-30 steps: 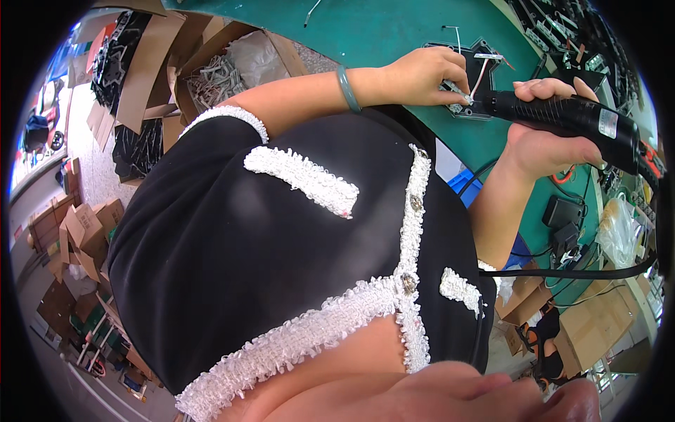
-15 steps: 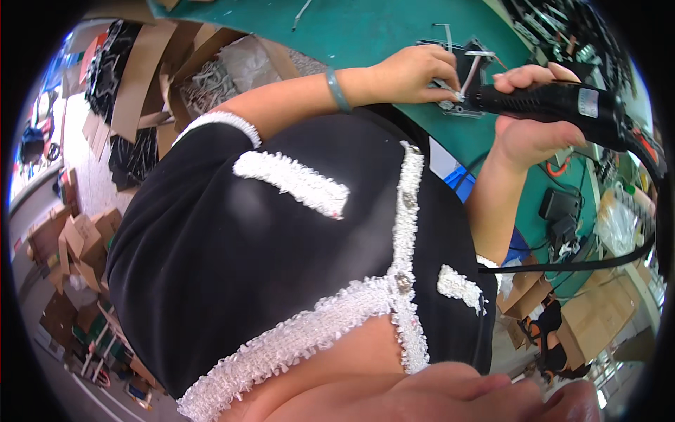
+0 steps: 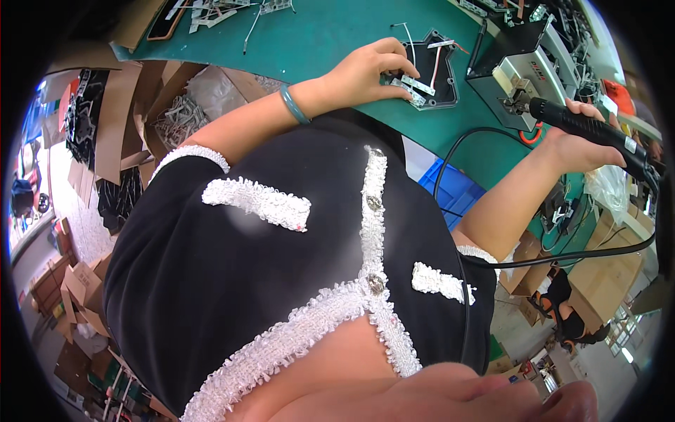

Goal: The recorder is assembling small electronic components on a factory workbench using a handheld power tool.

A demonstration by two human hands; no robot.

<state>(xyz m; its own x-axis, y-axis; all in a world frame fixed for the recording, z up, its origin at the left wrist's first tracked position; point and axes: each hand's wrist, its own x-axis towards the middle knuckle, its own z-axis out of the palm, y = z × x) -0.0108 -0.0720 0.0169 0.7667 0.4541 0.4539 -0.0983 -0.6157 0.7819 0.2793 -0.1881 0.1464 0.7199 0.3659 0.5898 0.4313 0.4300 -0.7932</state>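
Note:
A black plastic housing with small pale circuit strips and wires in it lies on the green table. My left hand is over its near left edge, thumb and fingers closed around a pale circuit strip. My right hand is wrapped around a black electric screwdriver. The screwdriver's front end reaches the metal outlet on the face of a box-shaped screw feeder. Whether a screw sits on the bit is too small to tell.
More strips and wires lie on the table at the far left. The screwdriver's black cable loops past my right arm. A blue bin stands below the table edge, and an open cardboard box is at left.
My right hand has moved the electric screwdriver away from the housing, to the right, up to the screw feeder. My left hand stays at the housing. The view has shifted, showing more of the table.

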